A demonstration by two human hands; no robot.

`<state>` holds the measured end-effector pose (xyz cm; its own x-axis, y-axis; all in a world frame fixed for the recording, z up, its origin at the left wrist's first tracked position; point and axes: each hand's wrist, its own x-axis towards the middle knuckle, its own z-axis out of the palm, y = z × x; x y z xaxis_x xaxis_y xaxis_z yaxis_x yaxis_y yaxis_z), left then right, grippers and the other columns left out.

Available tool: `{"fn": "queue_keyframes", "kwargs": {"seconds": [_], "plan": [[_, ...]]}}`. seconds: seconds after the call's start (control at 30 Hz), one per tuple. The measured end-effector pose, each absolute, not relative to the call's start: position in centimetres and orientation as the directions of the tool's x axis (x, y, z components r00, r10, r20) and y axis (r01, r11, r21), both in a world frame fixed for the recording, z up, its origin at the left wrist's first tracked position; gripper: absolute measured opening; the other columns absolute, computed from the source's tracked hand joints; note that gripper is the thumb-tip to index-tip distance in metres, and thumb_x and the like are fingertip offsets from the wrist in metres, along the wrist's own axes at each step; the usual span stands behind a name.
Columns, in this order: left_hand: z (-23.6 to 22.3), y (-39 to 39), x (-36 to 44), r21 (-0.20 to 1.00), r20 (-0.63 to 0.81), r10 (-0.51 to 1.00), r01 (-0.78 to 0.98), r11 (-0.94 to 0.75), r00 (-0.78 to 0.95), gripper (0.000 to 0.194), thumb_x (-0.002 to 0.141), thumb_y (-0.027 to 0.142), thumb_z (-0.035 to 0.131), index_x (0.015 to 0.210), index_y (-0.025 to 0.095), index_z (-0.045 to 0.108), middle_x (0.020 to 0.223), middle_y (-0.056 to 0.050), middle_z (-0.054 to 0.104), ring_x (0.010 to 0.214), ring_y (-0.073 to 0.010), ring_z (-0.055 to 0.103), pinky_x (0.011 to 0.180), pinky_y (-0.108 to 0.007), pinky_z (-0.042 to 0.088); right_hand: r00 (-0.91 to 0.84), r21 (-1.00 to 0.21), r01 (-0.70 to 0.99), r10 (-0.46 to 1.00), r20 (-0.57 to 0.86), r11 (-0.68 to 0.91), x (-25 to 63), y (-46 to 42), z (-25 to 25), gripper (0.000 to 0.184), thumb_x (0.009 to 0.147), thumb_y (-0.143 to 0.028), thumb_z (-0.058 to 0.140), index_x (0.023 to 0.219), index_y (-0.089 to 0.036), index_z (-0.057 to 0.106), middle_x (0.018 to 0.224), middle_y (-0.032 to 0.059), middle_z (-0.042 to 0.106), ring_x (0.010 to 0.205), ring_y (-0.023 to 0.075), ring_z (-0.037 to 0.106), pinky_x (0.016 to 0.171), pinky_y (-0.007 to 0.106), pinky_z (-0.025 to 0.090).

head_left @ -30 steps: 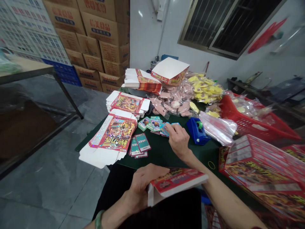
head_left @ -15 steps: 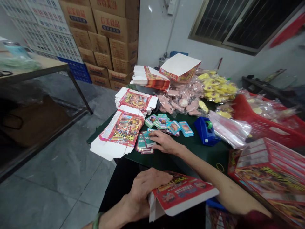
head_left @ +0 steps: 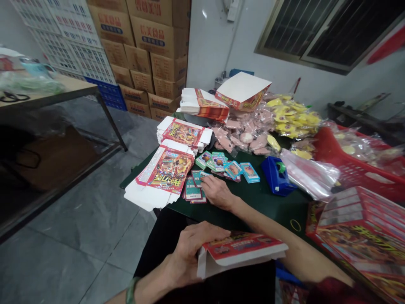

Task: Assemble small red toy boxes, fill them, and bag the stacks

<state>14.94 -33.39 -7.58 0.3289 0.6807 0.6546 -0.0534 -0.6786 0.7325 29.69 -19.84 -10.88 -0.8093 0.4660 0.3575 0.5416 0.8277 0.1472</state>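
Over a dark green table [head_left: 265, 211], in the head view, the left hand [head_left: 196, 249] is clamped on a folded red printed carton [head_left: 242, 249], its fingers across the top, above the person's dark trousers [head_left: 202, 249]. The right hand [head_left: 218, 193] is low on the table, its fingertips [head_left: 204, 180] on teal cards [head_left: 193, 190]; whether it pinches one is hard to tell. Picture cards [head_left: 232, 170] lie just beyond it, between a blue tape dispenser [head_left: 275, 175] and two piles of flat box blanks [head_left: 167, 173]. Further back stand a stack of printed blanks [head_left: 204, 105] and an open white-lined tray [head_left: 243, 90], beside pink packets [head_left: 243, 135] and yellow packets [head_left: 292, 116]. A clear plastic bag [head_left: 308, 175] leans toward a red basket [head_left: 351, 173], and red assembled boxes [head_left: 357, 236] fill the right corner. A rubber band [head_left: 295, 225] lies on the table. Grey floor tiles [head_left: 72, 219] run beneath a side table [head_left: 47, 93] toward stacked cardboard cartons [head_left: 148, 55].
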Motion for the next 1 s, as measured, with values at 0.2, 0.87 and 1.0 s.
{"fn": "queue_keyframes", "kwargs": {"seconds": [0.2,0.87,1.0], "plan": [[-7.6,-33.6,14.9,0.793,0.582,0.738,-0.035,-0.609,0.342,0.036,0.074,0.03,0.065,0.107,0.019,0.058,0.097,-0.009,0.07,0.087,-0.0212,0.067,0.076,-0.03,0.054,-0.726,0.152,0.612,0.474,0.499,0.776,28.6,-19.8,-10.6,0.028,0.091,-0.015,0.038,0.07,-0.015,0.056,0.071,0.0066,0.052,0.072,0.0173,0.043,0.063,0.029,0.033],[-4.8,-30.7,16.3,0.983,0.17,0.963,-0.1,-0.152,0.211,0.025,0.061,0.021,0.076,0.082,0.011,0.068,0.077,-0.006,0.074,0.065,-0.0197,0.07,0.06,-0.027,0.06,-0.039,-0.355,0.679,0.514,0.857,0.642,37.3,-29.5,5.4,0.016,0.079,-0.016,0.063,0.093,-0.025,0.063,0.074,-0.0025,0.066,0.059,0.0103,0.061,0.053,0.022,0.049],[-4.6,-30.7,17.9,0.981,0.188,0.965,-0.084,-0.175,0.183,0.032,0.058,0.019,0.077,0.087,0.012,0.064,0.076,-0.004,0.074,0.063,-0.0183,0.069,0.058,-0.025,0.059,-0.344,-0.063,0.71,0.422,0.839,0.702,38.1,-31.4,4.4,0.032,0.078,-0.009,0.062,0.105,-0.025,0.061,0.078,-0.0005,0.065,0.068,0.0126,0.062,0.062,0.025,0.051]]}}
